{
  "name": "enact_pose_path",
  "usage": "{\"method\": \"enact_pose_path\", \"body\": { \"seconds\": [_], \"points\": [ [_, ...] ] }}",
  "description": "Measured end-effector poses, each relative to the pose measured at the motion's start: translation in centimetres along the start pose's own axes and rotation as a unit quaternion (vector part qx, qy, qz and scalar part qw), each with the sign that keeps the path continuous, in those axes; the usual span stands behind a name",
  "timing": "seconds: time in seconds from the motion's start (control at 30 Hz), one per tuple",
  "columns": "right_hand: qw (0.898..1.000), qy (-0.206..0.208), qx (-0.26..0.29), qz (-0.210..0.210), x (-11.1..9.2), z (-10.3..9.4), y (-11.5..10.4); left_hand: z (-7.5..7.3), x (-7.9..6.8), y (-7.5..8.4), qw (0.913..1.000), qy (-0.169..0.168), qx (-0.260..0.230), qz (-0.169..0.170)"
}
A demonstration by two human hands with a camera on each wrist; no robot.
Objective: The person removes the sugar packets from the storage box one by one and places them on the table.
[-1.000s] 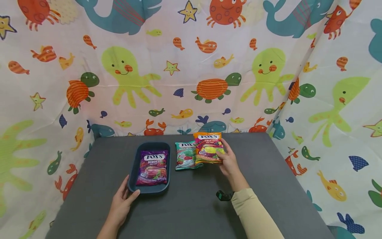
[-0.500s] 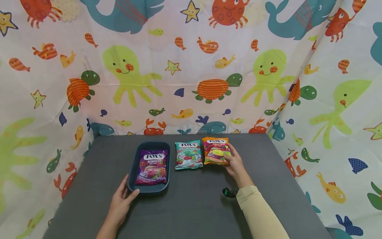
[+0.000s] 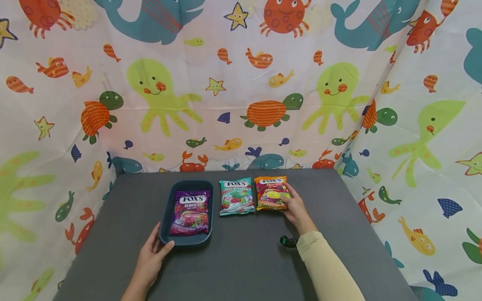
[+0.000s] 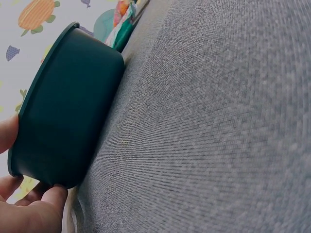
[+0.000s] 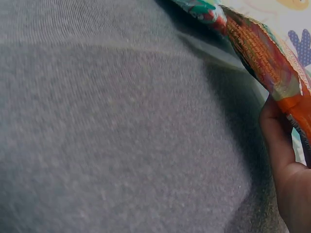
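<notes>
My left hand (image 3: pixel 147 263) grips the near-left corner of a dark blue plastic tub (image 3: pixel 165 217), thumb on one side and fingers on the other. The left wrist view shows fingertips (image 4: pixel 54 195) against the tub wall (image 4: pixel 73 107). Inside the tub lies a purple Fox's Berries candy bag (image 3: pixel 190 213). My right hand (image 3: pixel 299 213) holds an orange Fox's Fruits candy bag (image 3: pixel 272 193) by its right edge. That bag (image 5: pixel 265 53) looks raised over its shadow in the right wrist view. Just left of it lies a teal Fox's Mint Blossom candy bag (image 3: pixel 237 196).
All of this is on a grey cloth-covered table (image 3: pixel 233 267). A curtain (image 3: pixel 233 96) printed with sea animals hangs at the back and both sides. A black band (image 3: pixel 288 241) is at the right wrist.
My right hand has carried the orange candy bag rightward and lower, from overlapping the teal bag to just beside it. My left hand stays at the tub.
</notes>
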State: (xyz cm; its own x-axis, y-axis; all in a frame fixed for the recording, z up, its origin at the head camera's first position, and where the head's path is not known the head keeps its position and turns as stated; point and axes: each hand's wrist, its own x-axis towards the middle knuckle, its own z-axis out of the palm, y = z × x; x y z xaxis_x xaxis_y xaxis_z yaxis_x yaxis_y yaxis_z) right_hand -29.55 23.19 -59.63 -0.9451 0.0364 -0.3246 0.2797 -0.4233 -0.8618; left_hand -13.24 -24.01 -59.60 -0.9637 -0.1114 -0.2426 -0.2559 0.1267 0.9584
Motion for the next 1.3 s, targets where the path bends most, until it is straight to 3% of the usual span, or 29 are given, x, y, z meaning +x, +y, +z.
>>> {"method": "enact_pose_path", "body": {
  "seconds": [0.4, 0.57, 0.67, 0.73, 0.77, 0.87, 0.9, 1.03, 1.17, 1.23, 1.3],
  "points": [
    [0.999, -0.014, -0.037, 0.0, 0.4, 0.7, 0.1, -0.2, 0.3, 0.1, 0.9999, 0.01, -0.003, 0.002],
    [0.996, -0.009, -0.087, -0.01, 0.3, 0.6, -0.2, 0.0, 0.4, 0.4, 0.9999, 0.011, -0.002, 0.003],
    [0.987, 0.006, -0.156, -0.029, 0.2, 0.6, -0.2, 0.1, 0.3, 0.4, 0.9999, 0.011, -0.002, 0.004],
    [0.968, 0.025, -0.24, -0.061, 0.2, 0.8, -0.2, 0.1, 0.3, 0.4, 0.9999, 0.01, -0.001, 0.006],
    [0.954, 0.036, -0.288, -0.08, 0.2, 0.8, -0.2, 0.1, 0.2, 0.4, 0.9999, 0.009, 0.0, 0.006],
    [0.894, 0.083, -0.422, -0.129, -0.1, 1.1, -0.2, 0.1, 0.2, 0.3, 1.0, 0.007, 0.003, 0.006],
    [0.876, 0.096, -0.451, -0.137, -0.1, 1.2, -0.2, 0.1, 0.2, 0.3, 1.0, 0.006, 0.003, 0.006],
    [0.826, 0.134, -0.532, -0.131, -0.5, 1.4, 0.0, -0.1, 0.2, 0.1, 1.0, 0.007, 0.002, 0.002],
    [0.798, 0.165, -0.567, -0.119, -0.8, 1.5, 0.1, 0.0, 0.2, -0.2, 1.0, 0.006, 0.001, 0.001],
    [0.798, 0.18, -0.561, -0.127, -1.0, 1.5, 0.0, 0.1, 0.2, -0.2, 1.0, 0.006, -0.003, 0.004],
    [0.807, 0.188, -0.54, -0.149, -1.2, 1.4, -0.2, 0.2, 0.3, -0.3, 0.9999, 0.005, -0.008, 0.009]
  ]
}}
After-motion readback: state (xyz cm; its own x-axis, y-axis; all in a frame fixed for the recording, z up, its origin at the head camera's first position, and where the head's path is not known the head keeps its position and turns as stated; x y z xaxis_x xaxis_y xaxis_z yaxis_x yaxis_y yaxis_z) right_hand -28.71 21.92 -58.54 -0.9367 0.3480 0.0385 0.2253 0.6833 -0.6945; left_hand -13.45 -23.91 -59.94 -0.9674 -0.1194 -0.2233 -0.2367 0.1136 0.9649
